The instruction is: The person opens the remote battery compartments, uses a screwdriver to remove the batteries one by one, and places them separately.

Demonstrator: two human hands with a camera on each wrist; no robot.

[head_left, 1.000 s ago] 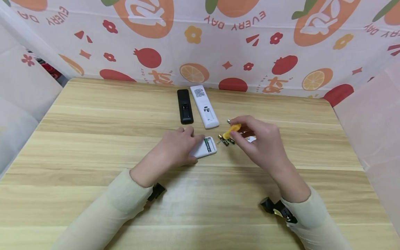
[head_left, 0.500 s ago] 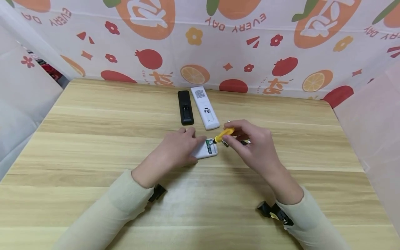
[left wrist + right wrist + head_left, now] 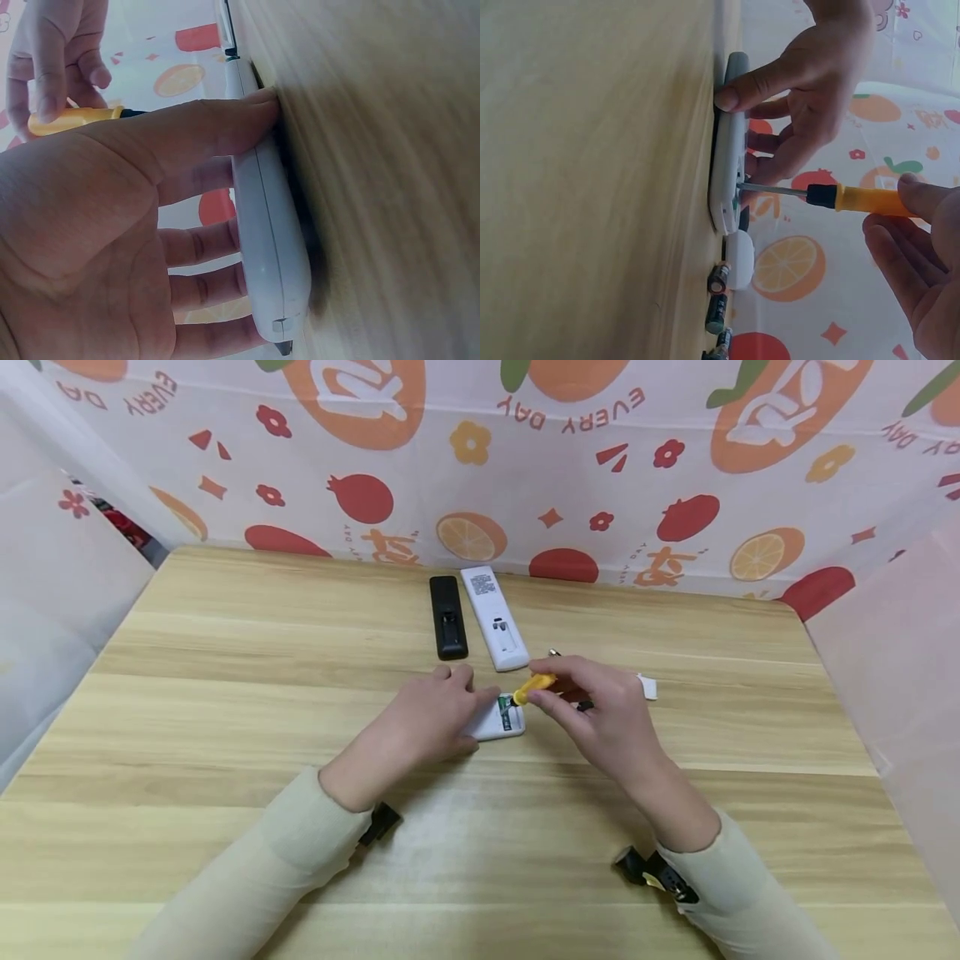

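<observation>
A white remote control (image 3: 487, 725) lies back up on the table, its battery compartment uncovered and a green battery (image 3: 505, 713) showing inside. My left hand (image 3: 423, 714) grips it by its long sides, thumb (image 3: 217, 131) on the near edge and fingers across the other. My right hand (image 3: 611, 718) pinches a yellow-handled screwdriver (image 3: 874, 201) between thumb and fingers. The metal shaft (image 3: 776, 190) reaches down into the compartment, with the tip hidden there. Loose batteries (image 3: 717, 311) lie beside the remote, mostly behind my right hand in the head view.
Beyond my hands lie a black remote (image 3: 448, 618) and a longer white remote (image 3: 495, 618), both with open battery compartments. A small white piece (image 3: 647, 687) rests right of my right hand. The printed curtain (image 3: 405, 468) hangs along the table's (image 3: 225, 635) back edge.
My right hand has moved left and brought the screwdriver from over the loose batteries into the remote's compartment. My left hand keeps its grip on the remote.
</observation>
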